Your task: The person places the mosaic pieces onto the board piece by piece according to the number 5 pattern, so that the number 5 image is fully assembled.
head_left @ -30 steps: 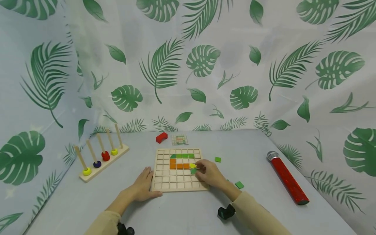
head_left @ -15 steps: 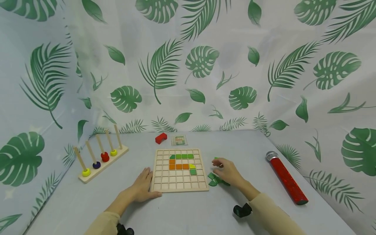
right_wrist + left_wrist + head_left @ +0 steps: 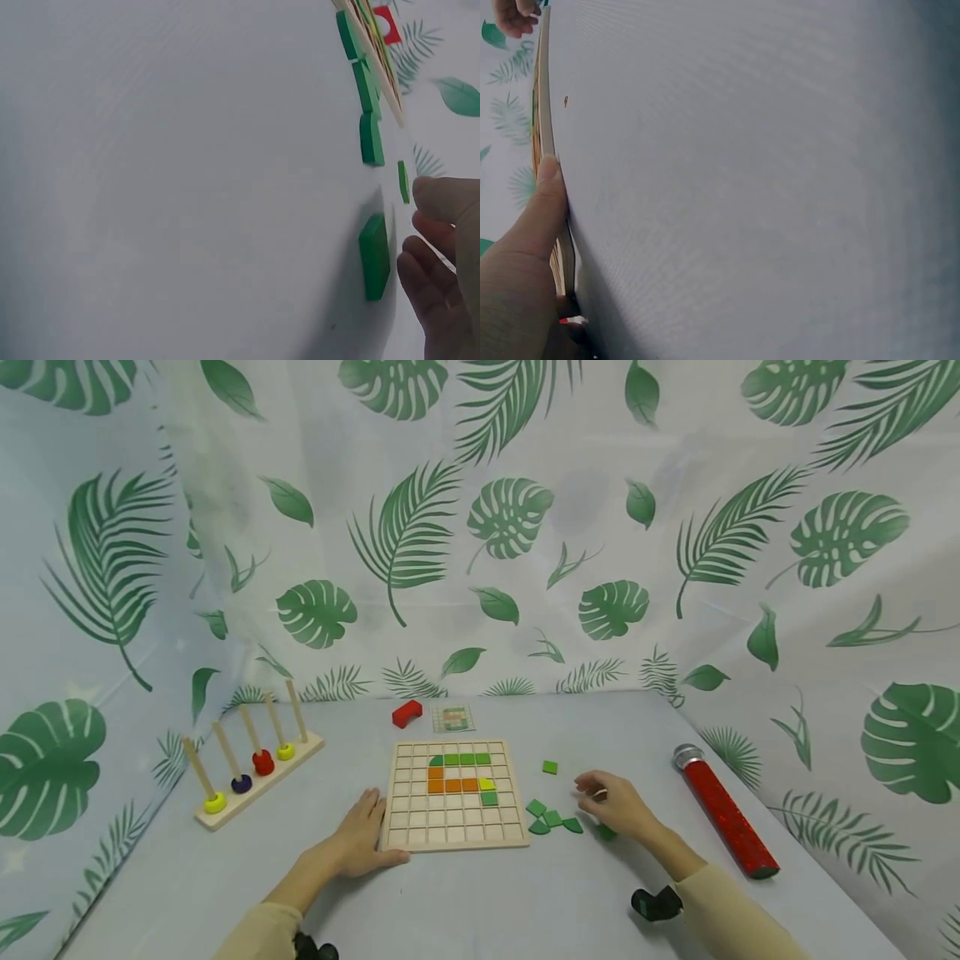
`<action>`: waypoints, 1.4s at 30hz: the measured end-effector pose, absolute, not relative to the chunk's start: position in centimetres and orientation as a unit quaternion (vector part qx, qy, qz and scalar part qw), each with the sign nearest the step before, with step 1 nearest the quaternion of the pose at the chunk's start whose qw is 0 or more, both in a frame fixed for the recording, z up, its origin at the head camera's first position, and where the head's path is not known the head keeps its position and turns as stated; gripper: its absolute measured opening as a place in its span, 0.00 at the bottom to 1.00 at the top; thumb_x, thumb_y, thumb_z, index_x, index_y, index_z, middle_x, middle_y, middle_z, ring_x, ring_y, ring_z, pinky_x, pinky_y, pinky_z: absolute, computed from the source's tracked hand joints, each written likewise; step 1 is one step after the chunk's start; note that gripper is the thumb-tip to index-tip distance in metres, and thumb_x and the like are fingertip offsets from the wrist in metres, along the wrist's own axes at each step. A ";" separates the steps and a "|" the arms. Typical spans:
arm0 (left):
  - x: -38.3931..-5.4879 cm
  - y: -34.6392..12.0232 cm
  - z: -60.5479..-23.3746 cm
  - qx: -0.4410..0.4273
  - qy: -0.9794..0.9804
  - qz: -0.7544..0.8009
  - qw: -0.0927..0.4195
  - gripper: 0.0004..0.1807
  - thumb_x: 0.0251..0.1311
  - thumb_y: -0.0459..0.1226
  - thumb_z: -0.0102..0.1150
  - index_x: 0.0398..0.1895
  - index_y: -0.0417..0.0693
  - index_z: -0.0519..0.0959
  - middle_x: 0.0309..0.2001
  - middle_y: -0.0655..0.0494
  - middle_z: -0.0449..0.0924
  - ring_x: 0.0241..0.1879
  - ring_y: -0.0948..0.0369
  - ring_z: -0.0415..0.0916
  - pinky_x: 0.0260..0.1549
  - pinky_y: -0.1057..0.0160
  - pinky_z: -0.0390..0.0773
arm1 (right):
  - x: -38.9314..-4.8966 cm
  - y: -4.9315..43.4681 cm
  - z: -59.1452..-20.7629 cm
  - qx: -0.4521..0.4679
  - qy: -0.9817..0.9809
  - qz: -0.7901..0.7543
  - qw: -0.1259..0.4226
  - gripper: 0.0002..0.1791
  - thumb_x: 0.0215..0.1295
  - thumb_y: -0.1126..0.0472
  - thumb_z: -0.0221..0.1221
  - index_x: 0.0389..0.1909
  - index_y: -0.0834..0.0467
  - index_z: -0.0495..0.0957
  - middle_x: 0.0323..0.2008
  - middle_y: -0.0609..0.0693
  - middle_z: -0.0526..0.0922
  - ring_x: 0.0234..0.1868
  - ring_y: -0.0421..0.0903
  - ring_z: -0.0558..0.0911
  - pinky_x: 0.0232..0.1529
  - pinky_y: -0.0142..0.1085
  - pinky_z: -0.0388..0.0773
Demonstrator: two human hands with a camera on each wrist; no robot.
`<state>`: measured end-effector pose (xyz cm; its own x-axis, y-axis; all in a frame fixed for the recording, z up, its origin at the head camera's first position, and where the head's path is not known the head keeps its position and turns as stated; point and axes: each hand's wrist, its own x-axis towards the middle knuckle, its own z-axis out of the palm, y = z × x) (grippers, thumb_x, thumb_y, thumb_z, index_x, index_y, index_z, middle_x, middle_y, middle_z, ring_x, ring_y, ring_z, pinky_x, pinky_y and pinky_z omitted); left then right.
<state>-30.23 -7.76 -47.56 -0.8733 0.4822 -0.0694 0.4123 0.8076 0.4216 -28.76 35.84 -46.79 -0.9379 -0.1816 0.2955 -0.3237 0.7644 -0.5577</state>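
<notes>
A wooden grid board [image 3: 454, 834] lies flat, with green, orange and yellow tiles set in some cells. My left hand [image 3: 362, 837] rests at its near left corner, fingers stretched along the left side. Its thumb [image 3: 547, 191] touches the front edge in the left wrist view. To the right of the board, my right hand [image 3: 617, 802] hovers with loosely bent fingers and nothing visible between them. Just beneath it lies a green tile [image 3: 374, 259], apart from the fingertips. Several more green tiles [image 3: 552, 818] lie between that hand and the board.
A single green tile [image 3: 550, 767] lies farther back. Behind the board are a red block [image 3: 407, 713] and a pattern card [image 3: 453, 718]. A peg stand [image 3: 281, 768] with coloured beads stands left; a red microphone [image 3: 726, 814] lies right.
My right hand has left the yellow tile on the board and moved right, past the loose green tiles, uncovering them. The left hand stays at the board's corner.
</notes>
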 end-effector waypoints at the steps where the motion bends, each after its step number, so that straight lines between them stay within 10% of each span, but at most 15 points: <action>1: -30.2 -7.8 -47.6 0.236 0.947 0.201 0.087 0.56 0.51 0.60 0.62 0.68 0.26 0.53 0.70 0.30 0.44 0.70 0.40 0.39 0.67 0.45 0.48 | -28.5 36.1 -46.8 0.134 -0.933 0.316 0.109 0.16 0.54 0.71 0.65 0.45 0.66 0.77 0.39 0.54 0.82 0.39 0.49 0.80 0.41 0.40 0.80; 18: -30.2 -7.9 -47.2 0.242 0.944 0.203 0.090 0.56 0.52 0.60 0.62 0.67 0.24 0.52 0.70 0.28 0.44 0.70 0.39 0.40 0.67 0.45 0.47 | -24.2 38.8 -46.7 0.134 -0.929 0.345 0.020 0.21 0.53 0.67 0.67 0.50 0.60 0.77 0.43 0.48 0.83 0.46 0.50 0.79 0.49 0.45 0.77; 42: -30.3 -8.0 -47.4 0.236 0.945 0.204 0.103 0.58 0.51 0.63 0.60 0.69 0.26 0.51 0.71 0.30 0.42 0.71 0.40 0.38 0.67 0.46 0.46 | -24.5 38.3 -47.1 0.111 -0.934 0.336 0.045 0.18 0.53 0.70 0.65 0.47 0.59 0.77 0.40 0.45 0.83 0.42 0.46 0.79 0.43 0.35 0.79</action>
<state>-30.27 -7.99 -47.36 -0.8675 0.4873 -0.0994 0.4029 0.8058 0.4339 -24.54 38.29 -47.06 -0.9714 -0.1771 0.1581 -0.2372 0.7496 -0.6179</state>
